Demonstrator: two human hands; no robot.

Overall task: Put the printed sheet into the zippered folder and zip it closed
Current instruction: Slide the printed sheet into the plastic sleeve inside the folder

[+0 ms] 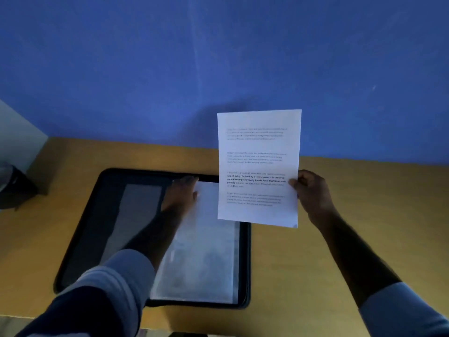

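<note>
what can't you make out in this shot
All head view:
- sheet text: too small and blurred to read.
- left grip: blurred; whether it presses or pinches the clear pocket is unclear.
- right grip: fingers hidden behind the sheet.
- folder: zip not discernible on the dark rim; near-left corner hidden by the sleeve.
- dark object: cut off by the left edge.

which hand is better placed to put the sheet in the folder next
Right. The right hand pinches the sheet by its edge, held up over the open folder. The left hand lies flat on the folder's inside, probably best used there to steady it.
</note>
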